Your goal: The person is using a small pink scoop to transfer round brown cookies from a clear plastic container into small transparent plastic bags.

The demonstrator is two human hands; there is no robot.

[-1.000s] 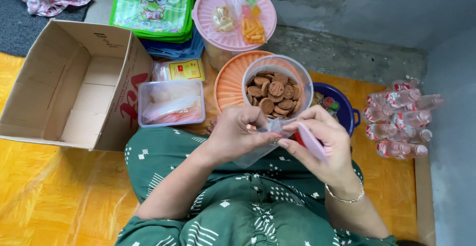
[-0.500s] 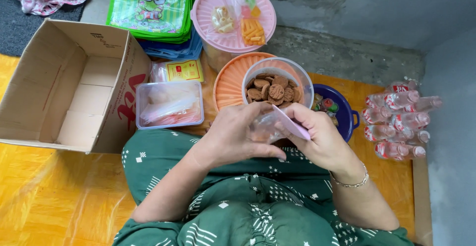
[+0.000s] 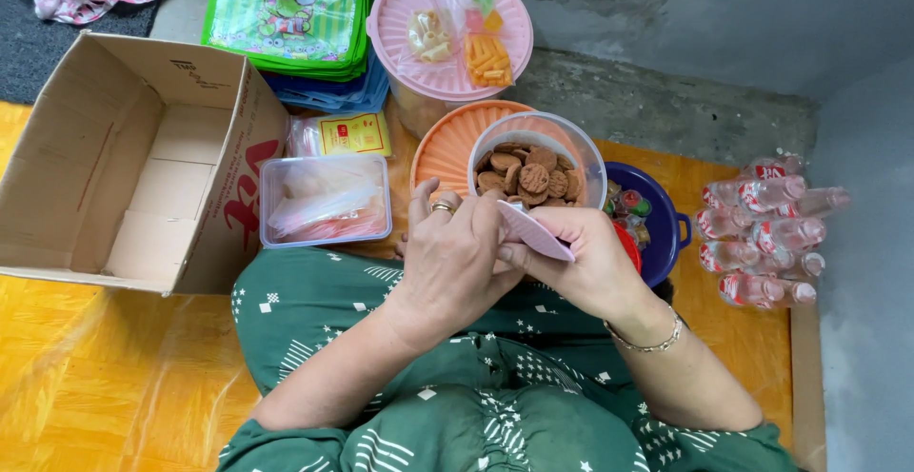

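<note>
A stack of flat green striped bags with a frog face picture (image 3: 288,6) lies at the top, on top of some blue bags (image 3: 328,91). Just below sits a small clear packet with a yellow and red label (image 3: 341,134). An open brown cardboard box with red print on its side (image 3: 133,163) is on the left. Beside it is a clear plastic tub with see-through wrappers inside (image 3: 326,201). A round pink lid (image 3: 400,25) holds little packs of yellow and orange snacks. A clear round tub of brown cookies (image 3: 536,160) stands on an orange lid (image 3: 449,144). A blue bowl (image 3: 666,234) and a bunch of small clear bottles with red and white labels (image 3: 762,229) are on the right.

Everything sits on a shiny yellow mat (image 3: 105,367) by a grey wall (image 3: 685,15).

The left hand (image 3: 455,258) and the right hand (image 3: 592,263) are close together over the green lap. Both pinch a small pink and white plastic bag (image 3: 535,231), just in front of the cookie tub. A moment ago the bag was held a bit more to the right and lower.
</note>
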